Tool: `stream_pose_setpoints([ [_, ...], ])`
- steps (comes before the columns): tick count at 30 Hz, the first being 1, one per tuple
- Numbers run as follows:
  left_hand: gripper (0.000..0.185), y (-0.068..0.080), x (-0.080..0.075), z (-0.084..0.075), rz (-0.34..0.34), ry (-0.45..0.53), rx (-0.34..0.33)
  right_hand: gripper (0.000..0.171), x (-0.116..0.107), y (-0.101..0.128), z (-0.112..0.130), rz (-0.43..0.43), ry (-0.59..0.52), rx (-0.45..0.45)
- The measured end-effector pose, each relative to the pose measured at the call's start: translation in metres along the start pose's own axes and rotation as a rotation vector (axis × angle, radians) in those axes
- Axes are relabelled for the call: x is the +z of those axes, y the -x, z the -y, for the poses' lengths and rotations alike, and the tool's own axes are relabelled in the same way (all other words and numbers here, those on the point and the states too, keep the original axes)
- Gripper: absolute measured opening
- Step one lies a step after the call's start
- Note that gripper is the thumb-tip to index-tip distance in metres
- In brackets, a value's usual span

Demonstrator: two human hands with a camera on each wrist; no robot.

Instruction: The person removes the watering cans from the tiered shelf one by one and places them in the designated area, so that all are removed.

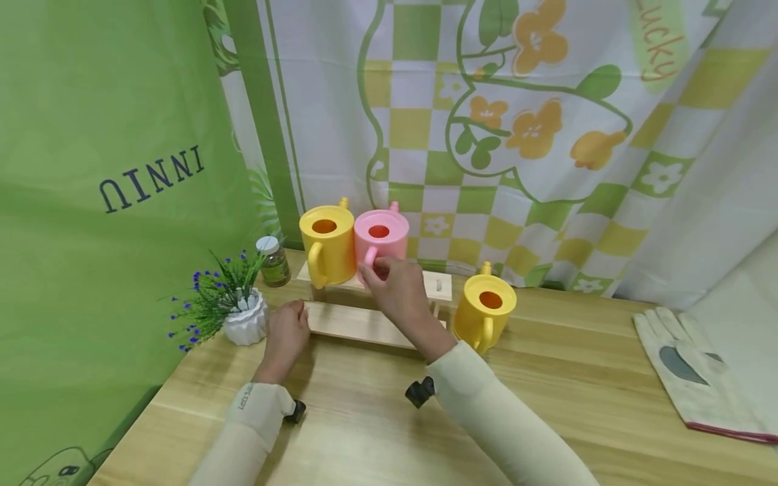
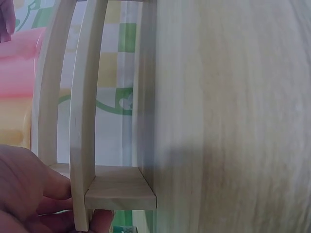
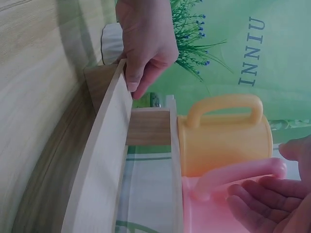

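Observation:
A pink watering can [image 1: 381, 233] stands on the upper board of a small two-tier wooden rack [image 1: 365, 324], close against a yellow watering can [image 1: 331, 250]. My right hand [image 1: 398, 290] is at the pink can's handle [image 3: 238, 177], thumb on one side and fingers on the other. At the rack's left end, my left hand [image 1: 288, 331] grips the lower board [image 2: 82, 121] between thumb and fingers, seen also in the left wrist view. Another yellow watering can [image 1: 486, 307] stands on the table right of the rack.
A white pot with a purple-flowered plant [image 1: 243, 317] and a small white-lidded jar [image 1: 273, 261] stand left of the rack. Work gloves [image 1: 693, 371] lie at the table's right. A patterned curtain [image 1: 486, 155] hangs behind, and green cloth [image 1: 121, 202] on the left.

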State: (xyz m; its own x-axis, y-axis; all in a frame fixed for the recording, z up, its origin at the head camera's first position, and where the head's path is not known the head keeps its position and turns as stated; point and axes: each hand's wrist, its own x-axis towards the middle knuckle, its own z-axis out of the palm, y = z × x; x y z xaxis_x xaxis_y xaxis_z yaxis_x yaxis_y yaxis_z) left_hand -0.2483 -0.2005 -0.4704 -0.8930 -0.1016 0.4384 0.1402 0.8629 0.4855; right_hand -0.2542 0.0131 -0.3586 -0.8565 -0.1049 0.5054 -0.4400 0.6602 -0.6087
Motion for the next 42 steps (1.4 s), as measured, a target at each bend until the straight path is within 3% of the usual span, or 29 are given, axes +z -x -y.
stream_pose_setpoints([
  [10, 0.009, 0.003, -0.001, -0.002, -0.025, -0.028, 0.025, 0.023, 0.008, -0.002, -0.002, -0.081, -0.066, -0.006],
  [18, 0.011, 0.004, -0.003, -0.003, -0.018, -0.049, 0.046, 0.021, 0.011, -0.002, -0.002, -0.071, -0.131, 0.017],
  [24, 0.011, 0.004, -0.002, -0.002, -0.037, -0.045, 0.059, 0.019, 0.009, 0.000, -0.001, -0.084, -0.115, 0.001],
  [30, 0.020, 0.004, 0.000, 0.000, -0.043, -0.043, 0.089, 0.015, -0.001, 0.002, -0.007, -0.114, -0.078, -0.028],
  [42, 0.024, 0.006, 0.002, 0.002, -0.021, -0.056, 0.086, 0.013, -0.034, 0.014, -0.021, -0.184, -0.140, -0.058],
])
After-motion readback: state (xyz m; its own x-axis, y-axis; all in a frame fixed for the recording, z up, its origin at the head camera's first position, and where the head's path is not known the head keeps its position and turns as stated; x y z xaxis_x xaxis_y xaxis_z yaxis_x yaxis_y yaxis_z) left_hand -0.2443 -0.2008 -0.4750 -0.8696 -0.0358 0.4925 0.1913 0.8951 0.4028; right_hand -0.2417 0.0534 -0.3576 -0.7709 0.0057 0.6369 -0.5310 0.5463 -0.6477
